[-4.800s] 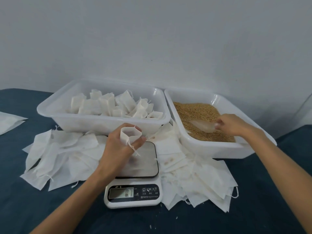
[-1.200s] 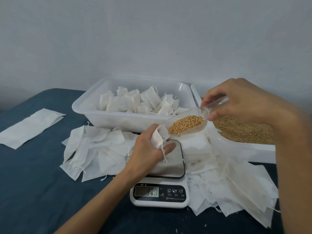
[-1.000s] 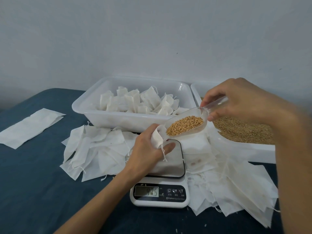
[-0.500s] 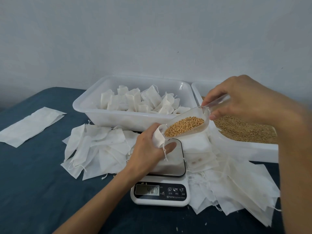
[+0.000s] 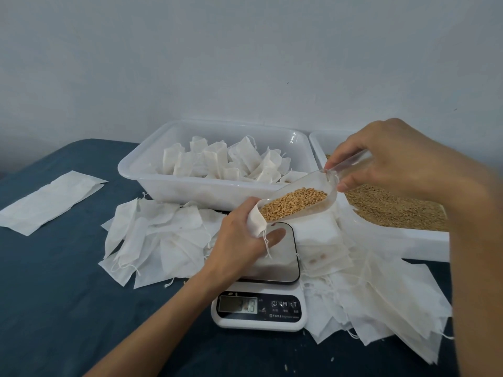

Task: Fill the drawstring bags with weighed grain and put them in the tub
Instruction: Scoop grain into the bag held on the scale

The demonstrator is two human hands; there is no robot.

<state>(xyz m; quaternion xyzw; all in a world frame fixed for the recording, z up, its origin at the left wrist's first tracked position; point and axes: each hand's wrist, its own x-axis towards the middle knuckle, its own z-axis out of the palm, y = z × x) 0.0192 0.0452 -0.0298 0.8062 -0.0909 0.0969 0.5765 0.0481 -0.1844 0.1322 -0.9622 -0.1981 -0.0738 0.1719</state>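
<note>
Your left hand (image 5: 239,238) pinches the small white drawstring bag (image 5: 255,220) open over the steel-topped digital scale (image 5: 272,265). To its right, your right hand (image 5: 394,156) grips the clear plastic scoop (image 5: 313,197) of golden grain (image 5: 294,202), long axis sloping down-left, lip at the bag's mouth. The white tub (image 5: 152,170) lies behind.

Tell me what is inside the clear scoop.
The clear scoop, held by the right hand, holds golden-brown grain. Its tip sits in the mouth of the drawstring bag, so anything inside the bag is hidden.
</note>
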